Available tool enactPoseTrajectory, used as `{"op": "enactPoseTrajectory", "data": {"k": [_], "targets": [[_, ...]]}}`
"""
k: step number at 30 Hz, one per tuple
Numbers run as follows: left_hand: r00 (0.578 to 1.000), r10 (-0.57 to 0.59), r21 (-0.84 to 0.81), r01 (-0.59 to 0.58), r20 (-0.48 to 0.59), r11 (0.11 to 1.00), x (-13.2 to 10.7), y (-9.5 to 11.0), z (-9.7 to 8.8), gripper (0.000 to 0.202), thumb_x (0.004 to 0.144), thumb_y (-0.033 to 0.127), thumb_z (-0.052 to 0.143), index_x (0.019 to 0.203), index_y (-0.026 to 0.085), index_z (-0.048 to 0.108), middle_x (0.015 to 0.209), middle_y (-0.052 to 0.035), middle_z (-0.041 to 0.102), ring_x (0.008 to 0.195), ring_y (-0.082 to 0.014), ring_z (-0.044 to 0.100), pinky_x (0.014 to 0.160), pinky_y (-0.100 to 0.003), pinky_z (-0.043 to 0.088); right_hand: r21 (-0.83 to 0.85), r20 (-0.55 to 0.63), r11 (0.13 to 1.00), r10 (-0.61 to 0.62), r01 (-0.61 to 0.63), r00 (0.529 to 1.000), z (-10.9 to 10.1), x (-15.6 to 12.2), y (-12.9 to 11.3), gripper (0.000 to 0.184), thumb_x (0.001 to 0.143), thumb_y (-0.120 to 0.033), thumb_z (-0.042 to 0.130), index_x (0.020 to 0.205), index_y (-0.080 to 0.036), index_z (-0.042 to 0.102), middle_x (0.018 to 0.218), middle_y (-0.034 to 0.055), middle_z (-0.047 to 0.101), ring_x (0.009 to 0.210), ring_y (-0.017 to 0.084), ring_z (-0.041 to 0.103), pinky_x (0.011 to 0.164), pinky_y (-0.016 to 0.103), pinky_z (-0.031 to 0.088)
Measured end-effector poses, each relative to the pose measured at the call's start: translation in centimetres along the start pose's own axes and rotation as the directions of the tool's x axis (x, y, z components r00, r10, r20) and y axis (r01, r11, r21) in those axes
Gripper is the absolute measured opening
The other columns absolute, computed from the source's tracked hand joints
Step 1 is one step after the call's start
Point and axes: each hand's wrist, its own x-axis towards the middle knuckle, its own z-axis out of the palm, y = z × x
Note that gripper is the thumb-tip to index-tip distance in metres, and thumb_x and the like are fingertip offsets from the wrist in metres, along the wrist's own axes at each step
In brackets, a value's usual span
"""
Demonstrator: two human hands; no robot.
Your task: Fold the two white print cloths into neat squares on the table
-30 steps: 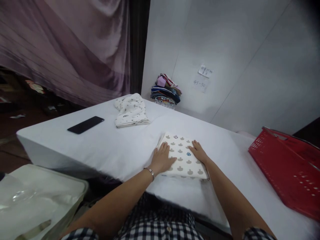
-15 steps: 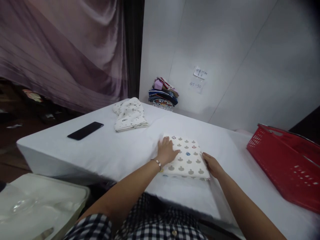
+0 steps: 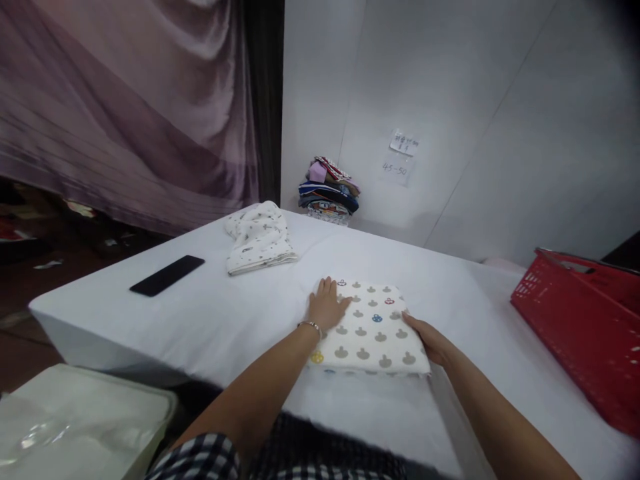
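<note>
A folded white cloth (image 3: 367,340) printed with grey, blue, red and yellow mushroom-like shapes lies flat on the white-covered table (image 3: 240,320). My left hand (image 3: 327,308), a bracelet at its wrist, rests palm down on the cloth's left side, fingers stretched and thumb spread. At the right edge is my right hand (image 3: 425,335), its thumb side on top of the cloth and its other fingers mostly hidden; it appears to grip that edge. Farther back lies a second white printed cloth (image 3: 261,237), partly folded with a rumpled top, which neither hand touches.
A black phone (image 3: 167,275) lies on the table's left. Folded fabrics (image 3: 329,190) are piled by the wall at the back. A red basket (image 3: 575,320) stands at the right. Left below the table edge is a pale plastic-covered container (image 3: 90,413). Paper notes (image 3: 400,157) hang on the wall.
The view has shifted slightly, so the table and cloth appear a bit lower. Both hands stay at the same sides of the mushroom-print cloth; its yellow-marked near left corner shows more.
</note>
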Motion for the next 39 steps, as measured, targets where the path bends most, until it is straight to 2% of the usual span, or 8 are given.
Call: {"op": "enactPoseTrajectory", "data": {"k": [9, 15, 19, 23, 26, 31, 35, 39], "targets": [[0.999, -0.030, -0.042, 0.029, -0.022, 0.999, 0.5, -0.4, 0.3, 0.071, 0.085, 0.060, 0.026, 0.142, 0.019, 0.023, 0.153, -0.0056, 0.007, 0.140, -0.0250, 0.002, 0.109, -0.048, 0.017, 0.154, 0.062, 0.984, 0.083, -0.092, 0.995, 0.6, 0.1, -0.8, 0.040, 0.082, -0.030, 0.052, 0.114, -0.006, 0.055, 0.098, 0.0166, 0.069, 0.094, 0.025, 0.065, 0.086, 0.040, 0.050], [0.986, -0.031, -0.121, 0.051, 0.161, 0.991, 0.7, -0.2, -3.4, 0.069, 0.085, 0.063, 0.022, 0.140, 0.023, 0.030, 0.152, -0.0065, 0.013, 0.139, -0.0261, 0.006, 0.109, -0.048, 0.015, 0.099, -0.056, 0.991, -0.084, 0.089, 0.995, 2.9, -0.7, -3.0, 0.039, 0.080, -0.032, 0.048, 0.110, -0.009, 0.059, 0.097, 0.0147, 0.069, 0.094, 0.027, 0.065, 0.082, 0.038, 0.052], [0.974, 0.189, -0.149, -0.169, 0.128, 0.974, -2.9, 1.1, -5.3, 0.074, 0.084, 0.067, 0.020, 0.144, 0.024, 0.020, 0.152, -0.0041, 0.011, 0.140, -0.0235, 0.004, 0.112, -0.045, 0.008, 0.072, -0.127, 0.983, -0.158, 0.168, 0.979, 3.3, 0.0, -3.9, 0.035, 0.080, -0.032, 0.047, 0.104, -0.010, 0.061, 0.097, 0.0127, 0.069, 0.092, 0.025, 0.065, 0.081, 0.034, 0.053], [0.880, 0.474, -0.008, -0.474, 0.016, 0.880, -8.6, 3.0, -3.4, 0.090, 0.076, 0.062, 0.050, 0.146, 0.025, 0.005, 0.152, -0.0049, 0.006, 0.139, -0.0260, 0.004, 0.113, -0.049, 0.004, 0.131, 0.004, 0.973, -0.195, 0.193, 0.981, 3.3, 0.4, -3.8, 0.036, 0.079, -0.035, 0.049, 0.104, -0.011, 0.061, 0.097, 0.0120, 0.070, 0.095, 0.026, 0.064, 0.082, 0.036, 0.053], [0.853, 0.505, 0.138, -0.489, -0.132, 0.861, -10.9, 3.8, -1.0, 0.095, 0.075, 0.039, 0.064, 0.145, 0.022, 0.004, 0.152, -0.0091, 0.008, 0.139, -0.0294, 0.005, 0.110, -0.057, 0.006, 0.232, 0.063, 0.958, -0.189, 0.170, 0.980, 3.7, 0.1, -3.8, 0.034, 0.080, -0.033, 0.049, 0.104, -0.011, 0.062, 0.096, 0.0118, 0.070, 0.095, 0.026, 0.064, 0.079, 0.036, 0.054], [0.844, 0.493, 0.163, -0.466, -0.212, 0.869, -10.4, 3.3, 0.3, 0.092, 0.070, 0.005, 0.057, 0.144, 0.024, 0.007, 0.151, -0.0111, 0.016, 0.137, -0.0302, 0.016, 0.107, -0.055, 0.023, 0.305, 0.006, 0.934, -0.198, 0.187, 0.980, 3.9, -0.1, -3.8, 0.029, 0.082, -0.027, 0.051, 0.104, -0.012, 0.061, 0.088, 0.0095, 0.071, 0.087, 0.024, 0.067, 0.077, 0.034, 0.055], [0.850, 0.495, -0.018, -0.506, -0.179, 0.862, -9.4, 2.3, -1.7, 0.092, 0.064, -0.003, 0.046, 0.144, 0.022, 0.009, 0.146, -0.0105, 0.031, 0.132, -0.0237, 0.032, 0.104, -0.043, 0.034, 0.291, 0.003, 0.928, -0.243, 0.232, 0.970, 3.7, 0.0, -3.5, 0.031, 0.083, -0.029, 0.053, 0.108, -0.012, 0.059, 0.089, 0.0090, 0.071, 0.085, 0.023, 0.067, 0.076, 0.033, 0.055], [0.882, 0.456, -0.233, -0.470, -0.115, 0.851, -8.3, 2.8, -6.9, 0.075, 0.068, 0.004, 0.045, 0.139, 0.024, 0.029, 0.139, -0.0057, 0.042, 0.123, -0.0219, 0.043, 0.102, -0.038, 0.038, 0.335, 0.025, 0.909, -0.269, 0.246, 0.963, 3.7, -0.7, -4.0, 0.033, 0.088, -0.037, 0.045, 0.109, -0.015, 0.057, 0.093, 0.0070, 0.070, 0.081, 0.020, 0.067, 0.065, 0.029, 0.055]]}}
